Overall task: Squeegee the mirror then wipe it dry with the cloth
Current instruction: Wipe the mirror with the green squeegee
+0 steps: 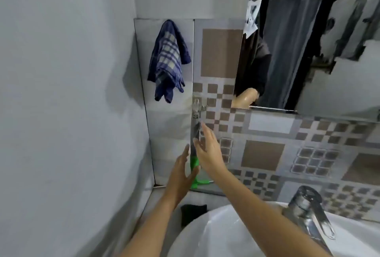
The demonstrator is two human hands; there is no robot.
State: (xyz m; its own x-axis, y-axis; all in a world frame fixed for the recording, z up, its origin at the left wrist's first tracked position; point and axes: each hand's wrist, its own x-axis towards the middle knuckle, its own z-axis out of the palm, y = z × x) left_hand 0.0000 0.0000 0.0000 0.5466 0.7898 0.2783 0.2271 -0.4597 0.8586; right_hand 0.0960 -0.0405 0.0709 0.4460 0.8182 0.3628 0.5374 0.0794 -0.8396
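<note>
A squeegee (194, 161) with a grey handle and green lower part hangs upright from a clear hook (196, 104) on the tiled wall, left of the mirror (308, 61). My left hand (182, 172) is just left of its green part, fingers apart. My right hand (209, 151) is just right of the handle, fingers spread. Neither hand is closed around it; I cannot tell whether they touch it. A blue plaid cloth (167, 61) hangs on the wall above and to the left.
A white sink (216, 236) with a chrome faucet (308, 209) sits below right. A dark object (193, 213) lies on the ledge beside the sink. A plain grey wall closes the left side. The mirror reflects a person and a dark curtain.
</note>
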